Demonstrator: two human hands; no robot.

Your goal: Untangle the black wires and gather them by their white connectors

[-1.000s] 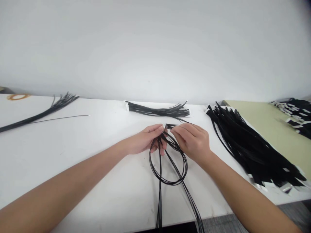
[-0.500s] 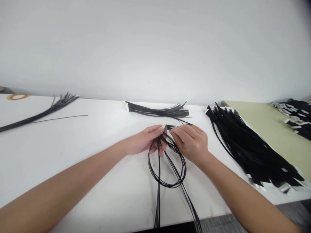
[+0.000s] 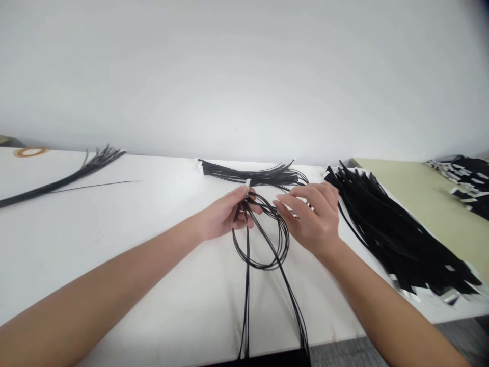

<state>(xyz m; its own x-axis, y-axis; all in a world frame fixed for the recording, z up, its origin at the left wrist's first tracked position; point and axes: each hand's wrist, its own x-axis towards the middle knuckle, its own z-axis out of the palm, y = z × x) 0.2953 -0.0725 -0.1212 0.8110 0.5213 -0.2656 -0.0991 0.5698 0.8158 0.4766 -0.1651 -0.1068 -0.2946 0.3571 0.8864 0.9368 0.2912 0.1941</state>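
Observation:
My left hand is closed on a wire harness of thin black wires, its white connector sticking up at the thumb and fingertips. From this grip the wires bend into a round loop, and more strands run down past the table's front edge. Just to the right, my right hand has its thumb and index finger apart. Some black wires pass beside and behind its fingers; its other fingers are partly hidden.
Behind my hands lies a bundle of black wires with white ends. A longer bundle and a single wire are at left, near an orange ring. Black harnesses are heaped at right, others on a yellowish surface.
The left hand has risen slightly and shifted left with the connector, now turned upright. My right hand has moved right and up, away from the connector, and its thumb and index finger have parted.

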